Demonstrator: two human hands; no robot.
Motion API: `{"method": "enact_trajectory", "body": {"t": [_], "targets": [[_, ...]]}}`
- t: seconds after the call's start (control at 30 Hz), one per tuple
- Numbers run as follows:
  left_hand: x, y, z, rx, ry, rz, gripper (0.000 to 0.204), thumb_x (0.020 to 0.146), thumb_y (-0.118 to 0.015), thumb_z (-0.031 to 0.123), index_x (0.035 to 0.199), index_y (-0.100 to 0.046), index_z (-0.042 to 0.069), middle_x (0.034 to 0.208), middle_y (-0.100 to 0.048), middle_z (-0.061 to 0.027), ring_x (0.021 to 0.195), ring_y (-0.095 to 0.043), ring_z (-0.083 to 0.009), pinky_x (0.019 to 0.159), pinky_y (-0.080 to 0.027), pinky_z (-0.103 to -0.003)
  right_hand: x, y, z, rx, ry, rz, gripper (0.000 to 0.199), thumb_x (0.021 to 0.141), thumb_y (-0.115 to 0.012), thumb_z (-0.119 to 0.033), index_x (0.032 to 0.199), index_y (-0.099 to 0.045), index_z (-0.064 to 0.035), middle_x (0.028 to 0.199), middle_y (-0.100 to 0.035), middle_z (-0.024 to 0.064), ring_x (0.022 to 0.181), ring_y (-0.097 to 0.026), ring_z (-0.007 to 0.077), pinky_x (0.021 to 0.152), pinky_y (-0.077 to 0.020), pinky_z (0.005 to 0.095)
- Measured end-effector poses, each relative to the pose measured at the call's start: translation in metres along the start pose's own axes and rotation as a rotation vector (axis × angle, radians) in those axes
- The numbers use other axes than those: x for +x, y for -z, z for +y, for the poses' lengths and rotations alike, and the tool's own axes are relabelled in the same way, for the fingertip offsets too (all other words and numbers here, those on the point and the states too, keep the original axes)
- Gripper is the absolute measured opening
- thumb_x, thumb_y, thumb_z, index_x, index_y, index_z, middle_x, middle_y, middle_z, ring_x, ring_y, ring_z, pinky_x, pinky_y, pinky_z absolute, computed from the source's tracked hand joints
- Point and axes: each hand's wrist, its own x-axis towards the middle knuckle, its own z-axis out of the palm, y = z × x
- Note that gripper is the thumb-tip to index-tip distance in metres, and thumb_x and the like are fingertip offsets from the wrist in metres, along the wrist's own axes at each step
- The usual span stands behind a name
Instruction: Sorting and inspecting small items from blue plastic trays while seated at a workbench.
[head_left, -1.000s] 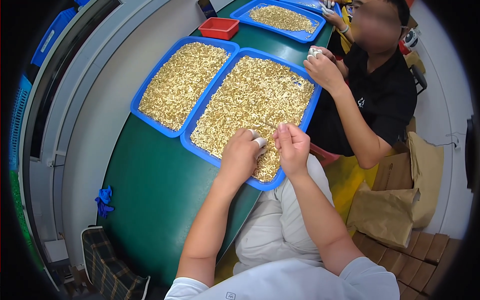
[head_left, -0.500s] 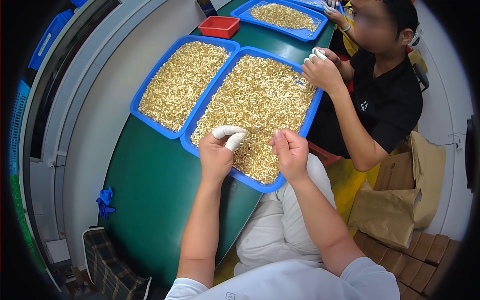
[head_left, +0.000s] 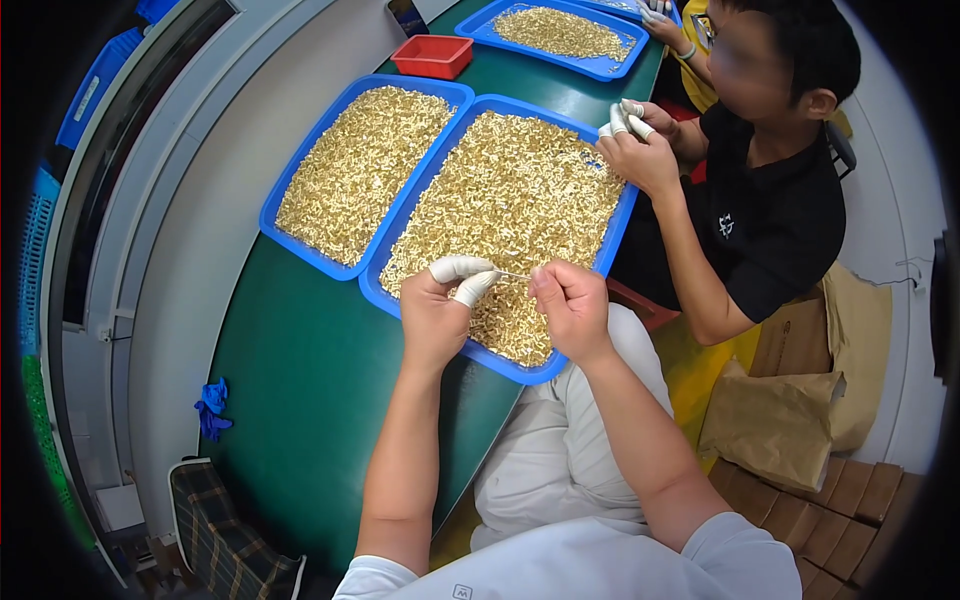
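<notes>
My left hand (head_left: 440, 308) is closed in a pinch, with white finger cots on thumb and forefinger. Whatever lies between those fingertips is too small to make out. My right hand (head_left: 575, 305), bare, pinches a thin pale needle-like rod (head_left: 514, 274) that runs across to the left fingertips. Both hands are above the near end of a blue tray (head_left: 541, 374) full of small gold-coloured metal pieces (head_left: 510, 200).
A second blue tray (head_left: 268, 215) of similar pieces adjoins on the left. Farther off are a red bin (head_left: 432, 58) and another blue tray (head_left: 602, 70). A co-worker (head_left: 770, 210) sits at the right. Blue gloves (head_left: 212, 408) lie on the green table (head_left: 300, 350).
My right hand has turned slightly and moved a little left. The thin rod now shows between my fingertips. The co-worker's hands have shifted slightly, and the head has moved right.
</notes>
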Motion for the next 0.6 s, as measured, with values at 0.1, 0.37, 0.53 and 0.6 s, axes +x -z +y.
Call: {"method": "enact_trajectory", "body": {"t": [0.1, 0.37, 0.53, 0.6], "targets": [[0.0004, 0.0007, -0.0002, 0.046, 0.018, 0.023, 0.008, 0.085, -0.068, -0.005, 0.092, -0.069, -0.003, 0.087, -0.071, -0.0111, 0.080, -0.069, -0.0169, 0.073, -0.056, -0.028, 0.0009, 0.0014, -0.0029, -0.031, 0.012, -0.065, 0.033, 0.099, -0.056, -0.018, 0.071, -0.059, -0.0011, 0.059, -0.053, 0.0000, 0.052, -0.045, 0.0041, 0.048, -0.0350, 0.0222], [0.0003, 0.0075, 0.0028, -0.086, 0.091, -0.024, 0.006, 0.084, -0.069, -0.003, 0.091, -0.069, -0.002, 0.083, -0.071, -0.0100, 0.075, -0.068, -0.0161, 0.070, -0.056, -0.028, -0.0001, -0.0002, 0.0003, -0.046, 0.005, -0.059, 0.031, 0.099, -0.055, -0.018, 0.073, -0.059, -0.0009, 0.057, -0.052, -0.0002, 0.051, -0.046, 0.0044, 0.047, -0.0346, 0.0220], [0.0006, 0.0065, 0.0056, 0.011, 0.111, -0.042, 0.005, 0.085, -0.069, -0.003, 0.089, -0.069, -0.002, 0.081, -0.071, -0.0092, 0.077, -0.069, -0.0157, 0.071, -0.056, -0.027, -0.0006, 0.0004, 0.0033, -0.032, -0.002, -0.050, 0.031, 0.099, -0.055, -0.018, 0.074, -0.060, -0.0007, 0.058, -0.053, -0.0002, 0.052, -0.046, 0.0040, 0.048, -0.0350, 0.0219], [0.0017, 0.0073, 0.0028, -0.032, 0.124, -0.039, 0.005, 0.085, -0.069, -0.003, 0.089, -0.069, -0.002, 0.082, -0.071, -0.0091, 0.077, -0.069, -0.0156, 0.072, -0.055, -0.027, -0.0006, 0.0004, 0.0040, -0.013, -0.002, -0.041, 0.030, 0.099, -0.055, -0.018, 0.075, -0.060, -0.0006, 0.059, -0.053, -0.0002, 0.052, -0.046, 0.0039, 0.048, -0.0352, 0.0218]]}}
